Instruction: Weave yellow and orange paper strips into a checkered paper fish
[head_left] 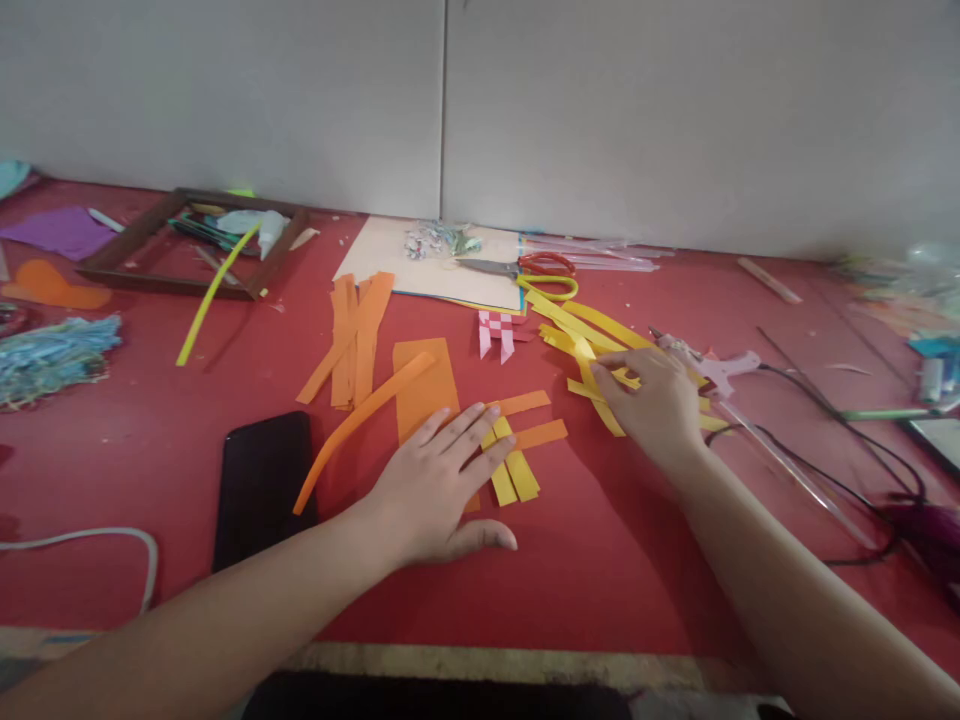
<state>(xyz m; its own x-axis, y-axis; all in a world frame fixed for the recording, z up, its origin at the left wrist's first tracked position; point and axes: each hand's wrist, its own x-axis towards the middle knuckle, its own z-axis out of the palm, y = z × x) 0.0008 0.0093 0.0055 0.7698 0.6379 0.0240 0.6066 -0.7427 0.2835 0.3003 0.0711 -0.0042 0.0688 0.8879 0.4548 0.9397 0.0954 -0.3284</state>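
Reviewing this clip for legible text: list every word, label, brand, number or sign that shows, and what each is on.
None: no word, label, brand, number or sign can be read here.
Yellow paper strips and orange paper strips: no print visible.
Smartphone: dark face, no lettering visible.
White bottle: too small and blurred to tell whether it has a label.
Glue gun: any marking is too blurred to read.
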